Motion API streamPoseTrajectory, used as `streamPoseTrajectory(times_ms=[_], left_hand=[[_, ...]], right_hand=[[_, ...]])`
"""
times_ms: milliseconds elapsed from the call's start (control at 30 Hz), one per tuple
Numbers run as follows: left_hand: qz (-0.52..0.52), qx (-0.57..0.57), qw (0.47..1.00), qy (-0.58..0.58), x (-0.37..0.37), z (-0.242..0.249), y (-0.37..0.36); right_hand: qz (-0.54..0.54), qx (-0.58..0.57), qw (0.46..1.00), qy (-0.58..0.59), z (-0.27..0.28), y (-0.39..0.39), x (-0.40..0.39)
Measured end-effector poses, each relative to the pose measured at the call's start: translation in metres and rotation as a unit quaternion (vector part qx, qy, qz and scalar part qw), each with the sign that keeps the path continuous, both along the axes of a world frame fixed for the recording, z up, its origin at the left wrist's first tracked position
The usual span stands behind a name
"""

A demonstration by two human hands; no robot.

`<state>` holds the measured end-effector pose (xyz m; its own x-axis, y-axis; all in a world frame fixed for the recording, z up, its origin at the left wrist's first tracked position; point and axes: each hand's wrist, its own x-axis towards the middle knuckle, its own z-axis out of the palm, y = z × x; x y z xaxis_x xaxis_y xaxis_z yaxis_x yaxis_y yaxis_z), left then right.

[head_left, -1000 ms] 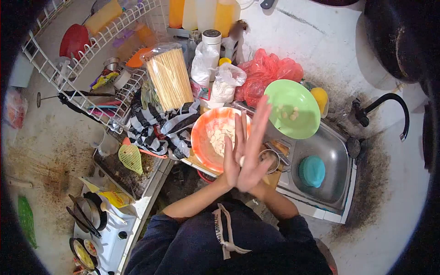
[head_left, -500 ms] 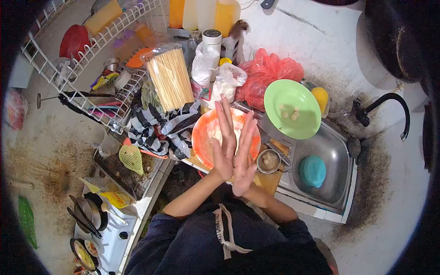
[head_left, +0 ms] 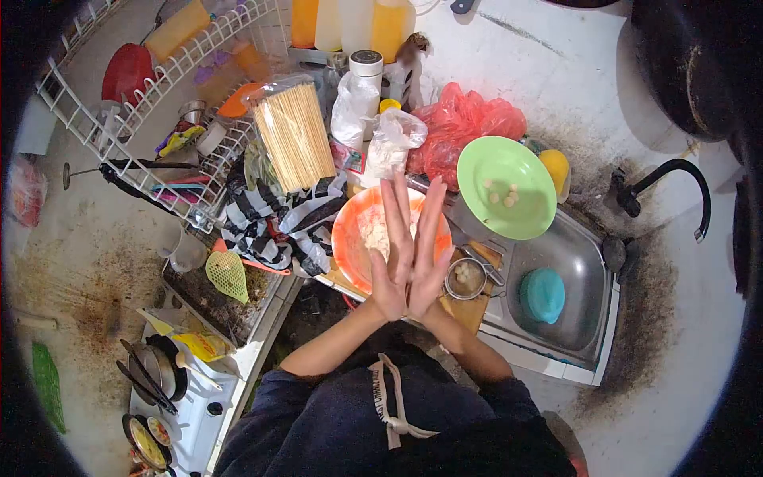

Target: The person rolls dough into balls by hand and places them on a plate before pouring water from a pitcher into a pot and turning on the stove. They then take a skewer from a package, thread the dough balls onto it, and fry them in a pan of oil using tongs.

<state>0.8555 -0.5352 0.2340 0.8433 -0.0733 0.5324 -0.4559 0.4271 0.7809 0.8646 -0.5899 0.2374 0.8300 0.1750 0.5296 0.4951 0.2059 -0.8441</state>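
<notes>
My left hand (head_left: 391, 254) and my right hand (head_left: 427, 258) are raised over an orange and white bowl (head_left: 347, 238), palms facing and heels touching, fingers stretched out. Whether something small lies between the palms is hidden. White flour-like powder (head_left: 373, 232) shows in the bowl. Right of my hands, a small metal strainer or cup (head_left: 466, 279) holds pale lumps. A green plate (head_left: 509, 159) with several small pale dough pieces (head_left: 509, 199) rests farther right, by the sink.
A metal sink (head_left: 580, 278) with a turquoise bowl (head_left: 543, 296) and a black faucet (head_left: 675, 168) lies right. Skewers (head_left: 294, 137), red bags (head_left: 469, 119) and a white bottle (head_left: 366, 67) stand behind; a dish rack (head_left: 151, 103) and stove (head_left: 191, 413) are left.
My right hand has moved up slightly and now lines up more evenly with my left hand. The fingers of both hands remain stretched.
</notes>
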Motion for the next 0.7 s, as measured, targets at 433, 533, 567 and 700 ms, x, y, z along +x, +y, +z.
streamPoseTrajectory(times_ms=[433,533,567,700], left_hand=[[0.025,-0.051,0.997,-0.052,0.016,-0.008,0.007],[0.004,-0.033,0.999,-0.015,0.000,-0.003,-0.001],[0.011,-0.021,0.998,-0.062,0.003,-0.008,-0.007],[-0.100,-0.078,0.989,0.074,0.002,-0.029,-0.007]], right_hand=[[-0.106,-0.076,0.989,-0.071,0.011,0.004,-0.002],[-0.139,-0.100,0.981,-0.093,0.002,0.002,0.006],[-0.139,-0.100,0.981,-0.094,0.004,0.000,0.006],[-0.159,-0.153,0.966,-0.134,-0.004,0.000,0.003]])
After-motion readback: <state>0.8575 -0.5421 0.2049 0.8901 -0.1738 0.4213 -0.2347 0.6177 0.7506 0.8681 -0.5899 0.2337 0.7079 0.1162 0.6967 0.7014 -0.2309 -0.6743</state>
